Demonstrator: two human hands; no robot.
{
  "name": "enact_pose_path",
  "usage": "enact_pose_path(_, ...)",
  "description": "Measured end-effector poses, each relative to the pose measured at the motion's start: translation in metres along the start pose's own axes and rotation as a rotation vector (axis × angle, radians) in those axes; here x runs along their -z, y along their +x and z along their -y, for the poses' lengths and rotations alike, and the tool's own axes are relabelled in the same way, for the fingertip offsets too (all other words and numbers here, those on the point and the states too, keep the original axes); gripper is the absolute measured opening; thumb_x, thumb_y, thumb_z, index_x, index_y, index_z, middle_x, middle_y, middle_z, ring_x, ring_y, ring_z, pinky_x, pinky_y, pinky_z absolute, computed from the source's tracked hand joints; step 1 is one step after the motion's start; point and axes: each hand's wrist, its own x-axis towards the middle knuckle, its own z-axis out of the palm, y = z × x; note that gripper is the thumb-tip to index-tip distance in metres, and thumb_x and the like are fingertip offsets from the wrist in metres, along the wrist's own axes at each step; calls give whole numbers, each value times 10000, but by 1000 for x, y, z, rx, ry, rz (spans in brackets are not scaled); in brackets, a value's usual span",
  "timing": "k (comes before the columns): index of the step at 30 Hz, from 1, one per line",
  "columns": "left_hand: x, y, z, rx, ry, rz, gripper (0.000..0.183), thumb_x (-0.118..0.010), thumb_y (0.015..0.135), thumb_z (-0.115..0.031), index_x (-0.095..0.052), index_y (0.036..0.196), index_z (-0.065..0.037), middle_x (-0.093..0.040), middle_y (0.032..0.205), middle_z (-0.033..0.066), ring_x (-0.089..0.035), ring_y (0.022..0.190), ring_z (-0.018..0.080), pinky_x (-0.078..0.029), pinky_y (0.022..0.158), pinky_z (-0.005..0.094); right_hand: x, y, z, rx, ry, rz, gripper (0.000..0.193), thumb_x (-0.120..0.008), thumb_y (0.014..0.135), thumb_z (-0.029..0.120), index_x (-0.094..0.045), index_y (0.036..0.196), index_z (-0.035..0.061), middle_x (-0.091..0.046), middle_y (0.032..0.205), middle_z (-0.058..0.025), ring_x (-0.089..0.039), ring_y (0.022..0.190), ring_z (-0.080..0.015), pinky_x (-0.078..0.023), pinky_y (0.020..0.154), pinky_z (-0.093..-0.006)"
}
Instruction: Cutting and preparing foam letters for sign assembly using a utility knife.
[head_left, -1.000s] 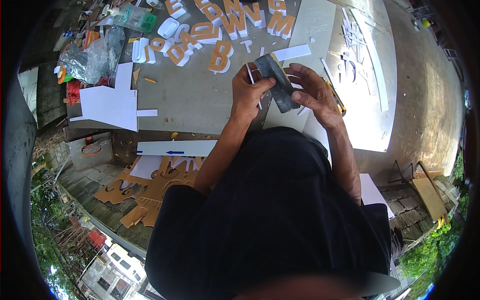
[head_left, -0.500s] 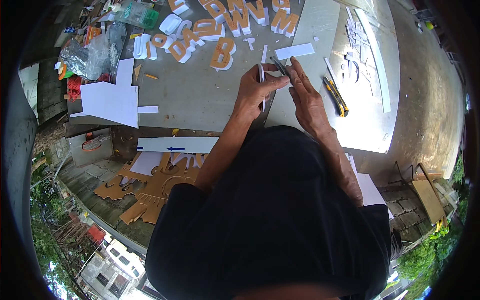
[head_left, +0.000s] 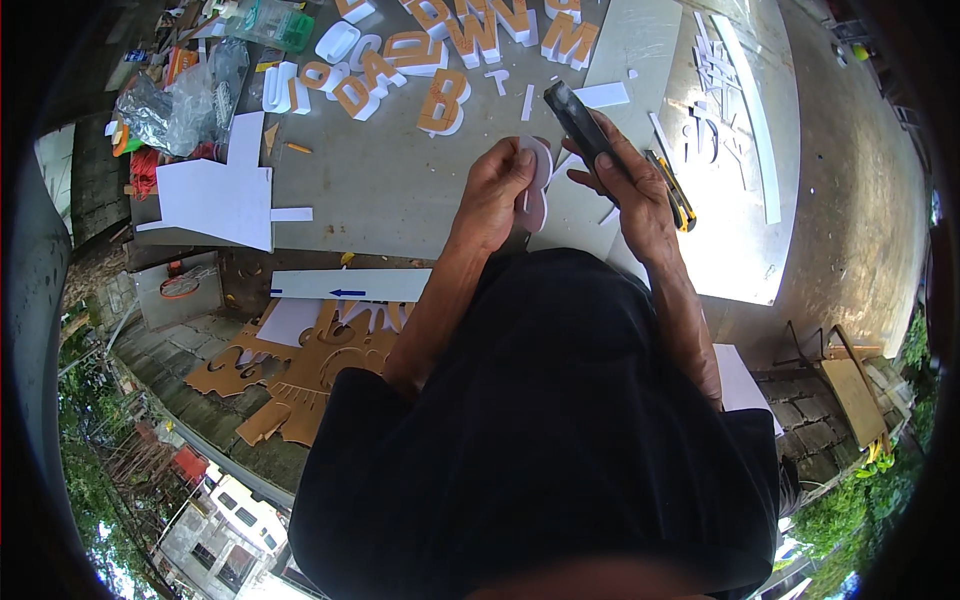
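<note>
My left hand [head_left: 492, 190] is closed around a flat, pale cut-out letter [head_left: 535, 180] with rounded lobes, like a B, and tilts it up over the worktable. In my right hand [head_left: 638, 195] is a dark flat bar [head_left: 578, 118] that looks like a sanding block; its broad face is turned up, with the thumb lying along it. Bar and letter are apart. A yellow-and-black utility knife [head_left: 683, 205] lies just right of my right hand, partly covered by it. Beyond the bar's tip is a white strip [head_left: 605, 95], partly hidden.
Several brown-faced white letters, such as a B [head_left: 442, 101], stand at the table's far side. Thin white offcuts [head_left: 712, 70] and a long curved strip [head_left: 752, 110] lie at right. Clear plastic bags [head_left: 190, 112] and a white sheet [head_left: 215, 195] are at left, near a pencil stub [head_left: 298, 148].
My right hand has drawn back to the right from the letter and turned the bar's broad face up. My left hand has rotated the letter from edge-on so its face shows.
</note>
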Motion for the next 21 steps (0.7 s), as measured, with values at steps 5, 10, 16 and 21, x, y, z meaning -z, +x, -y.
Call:
enact_pose_path(5, -1, -2, -2, -76, 40, 15, 230, -686, 973, -174, -688, 1095, 21, -701, 938, 48, -630, 842, 83, -502, 673, 231, -1, -3, 4, -5, 23, 46, 485, -478, 1068, 244, -418, 1523, 89, -577, 1394, -144, -561, 1293, -254, -517, 1029, -403)
enact_pose_path(10, -10, -7, -13, -154, 175, -23, 207, -729, 938, -141, -704, 1061, 23, -719, 880, 68, -654, 749, 88, -520, 641, 238, -2, -8, 21, -35, -163, 90, 509, -486, 1061, 263, -408, 1522, 62, -523, 1476, -131, -493, 1369, -280, -393, 1144, -405)
enact_pose_path(16, -27, -8, -25, -83, 152, -50, 176, -713, 949, -128, -697, 1040, 22, -711, 840, 46, -636, 699, 65, -509, 615, 216, -7, -2, 17, 185, -347, 123, 475, -486, 1054, 151, -415, 1514, 59, -459, 1538, -144, -401, 1443, -318, -348, 1169, -397)
enact_pose_path(21, -38, 1, -24, -289, 33, -168, 211, -719, 951, -194, -694, 962, 14, -673, 744, 24, -611, 609, 58, -460, 452, 212, -25, -17, 22, 207, -460, -1, 457, -474, 1046, 91, -432, 1499, 45, -454, 1530, -174, -414, 1423, -361, -377, 1150, -406)
